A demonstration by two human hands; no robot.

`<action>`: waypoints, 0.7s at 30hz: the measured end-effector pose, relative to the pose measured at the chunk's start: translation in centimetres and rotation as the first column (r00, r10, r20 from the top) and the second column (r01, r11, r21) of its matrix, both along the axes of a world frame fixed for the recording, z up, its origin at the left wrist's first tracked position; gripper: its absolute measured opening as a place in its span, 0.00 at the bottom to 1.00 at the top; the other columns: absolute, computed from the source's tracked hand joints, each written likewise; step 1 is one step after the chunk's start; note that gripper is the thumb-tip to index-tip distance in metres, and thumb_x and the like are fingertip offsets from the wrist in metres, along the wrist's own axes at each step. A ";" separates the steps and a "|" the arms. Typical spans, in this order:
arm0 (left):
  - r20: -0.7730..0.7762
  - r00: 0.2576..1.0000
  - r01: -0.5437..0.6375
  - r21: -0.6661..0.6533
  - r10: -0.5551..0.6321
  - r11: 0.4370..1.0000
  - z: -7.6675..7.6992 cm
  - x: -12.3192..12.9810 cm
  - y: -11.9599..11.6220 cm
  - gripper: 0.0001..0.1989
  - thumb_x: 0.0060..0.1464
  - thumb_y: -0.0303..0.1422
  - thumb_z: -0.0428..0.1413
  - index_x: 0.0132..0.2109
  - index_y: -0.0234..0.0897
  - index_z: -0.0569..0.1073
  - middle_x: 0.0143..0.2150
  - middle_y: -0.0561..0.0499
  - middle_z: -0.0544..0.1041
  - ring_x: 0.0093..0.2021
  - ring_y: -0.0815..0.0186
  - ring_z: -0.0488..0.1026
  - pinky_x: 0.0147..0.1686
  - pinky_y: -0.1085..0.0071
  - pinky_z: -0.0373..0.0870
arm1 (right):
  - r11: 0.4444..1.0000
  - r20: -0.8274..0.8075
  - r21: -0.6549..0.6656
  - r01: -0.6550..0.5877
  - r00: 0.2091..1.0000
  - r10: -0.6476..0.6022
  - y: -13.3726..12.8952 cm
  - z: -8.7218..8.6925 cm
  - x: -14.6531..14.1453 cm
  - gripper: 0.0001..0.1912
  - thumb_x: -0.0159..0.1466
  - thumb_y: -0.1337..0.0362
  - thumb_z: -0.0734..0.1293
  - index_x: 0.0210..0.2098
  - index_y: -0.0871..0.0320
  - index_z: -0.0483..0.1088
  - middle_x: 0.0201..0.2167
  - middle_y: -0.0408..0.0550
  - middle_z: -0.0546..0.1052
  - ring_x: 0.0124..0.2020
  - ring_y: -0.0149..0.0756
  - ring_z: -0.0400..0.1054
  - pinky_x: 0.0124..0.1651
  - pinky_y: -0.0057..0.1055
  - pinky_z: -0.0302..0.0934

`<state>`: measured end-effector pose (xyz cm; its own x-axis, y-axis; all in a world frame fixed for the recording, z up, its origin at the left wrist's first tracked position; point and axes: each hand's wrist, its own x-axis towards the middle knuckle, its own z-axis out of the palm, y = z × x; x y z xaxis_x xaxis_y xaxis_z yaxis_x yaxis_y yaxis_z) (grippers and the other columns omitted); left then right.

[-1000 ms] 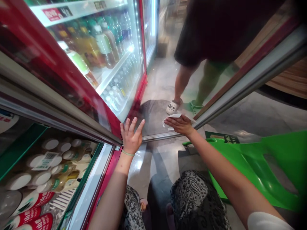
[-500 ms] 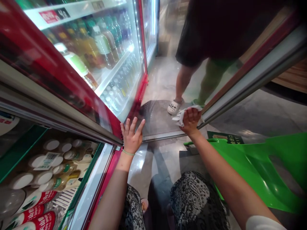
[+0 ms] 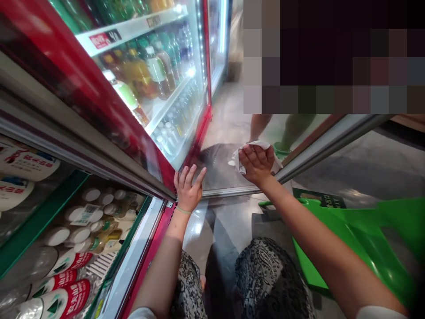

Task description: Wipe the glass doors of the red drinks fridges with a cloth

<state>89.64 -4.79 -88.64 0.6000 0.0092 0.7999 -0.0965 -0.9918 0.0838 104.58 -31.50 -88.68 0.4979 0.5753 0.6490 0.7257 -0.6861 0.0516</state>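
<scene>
My right hand [image 3: 257, 164] presses a crumpled white cloth [image 3: 237, 155] flat against the lower glass of an open fridge door [image 3: 221, 170], close to its metal bottom frame. The fingers lie together over the cloth. My left hand [image 3: 190, 188], with a thin band at the wrist, has its fingers spread near the door's hinge-side lower corner, and nothing is in it. Whether its fingertips touch the glass, I cannot tell.
Bottles and jars fill the open fridge [image 3: 99, 221] at the lower left. Another lit drinks fridge [image 3: 146, 119] shows through the glass. A green plastic stool [image 3: 352, 230] is at the right. A person's legs [image 3: 260, 126] stand beyond the door.
My right hand and the cloth have slid slightly left along the glass. The view has shifted, so the fridges and my left hand appear further right and lower.
</scene>
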 end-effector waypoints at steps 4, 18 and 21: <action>0.077 0.994 -0.077 -0.048 0.080 0.996 2.1 0.0 1.3 0.20 0.61 0.30 0.56 0.58 0.50 0.79 0.63 0.45 0.76 0.73 0.56 0.59 0.74 0.50 0.48 | 0.965 -0.246 -0.176 -0.194 0.958 0.148 1.0 4.0 -1.1 0.33 0.74 0.67 0.54 0.72 0.29 0.49 0.65 0.27 0.71 0.66 0.34 0.68 0.75 0.40 0.52; -0.075 0.997 0.022 -0.074 -0.028 0.997 16.3 1.1 1.3 0.15 0.62 0.36 0.60 0.54 0.57 0.81 0.57 0.49 0.80 0.71 0.57 0.61 0.75 0.51 0.38 | 0.794 -0.281 -0.193 -0.576 0.808 0.518 0.8 18.5 -5.3 0.29 0.74 0.70 0.55 0.70 0.42 0.60 0.65 0.33 0.73 0.62 0.27 0.71 0.61 0.27 0.67; -0.156 0.987 0.021 -0.097 -0.036 0.995 20.8 0.8 0.5 0.16 0.63 0.36 0.59 0.56 0.58 0.80 0.60 0.49 0.78 0.72 0.56 0.61 0.76 0.50 0.33 | 0.911 -0.147 0.342 -0.230 0.945 0.293 0.0 22.6 -5.5 0.16 0.69 0.54 0.63 0.52 0.41 0.79 0.45 0.38 0.84 0.43 0.37 0.79 0.48 0.34 0.74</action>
<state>90.41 -4.33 -67.85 0.7196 0.0613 0.6917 -0.1031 -0.9756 0.1937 99.09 -31.54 -66.08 0.4900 0.4826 0.7259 0.8552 -0.4277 -0.2929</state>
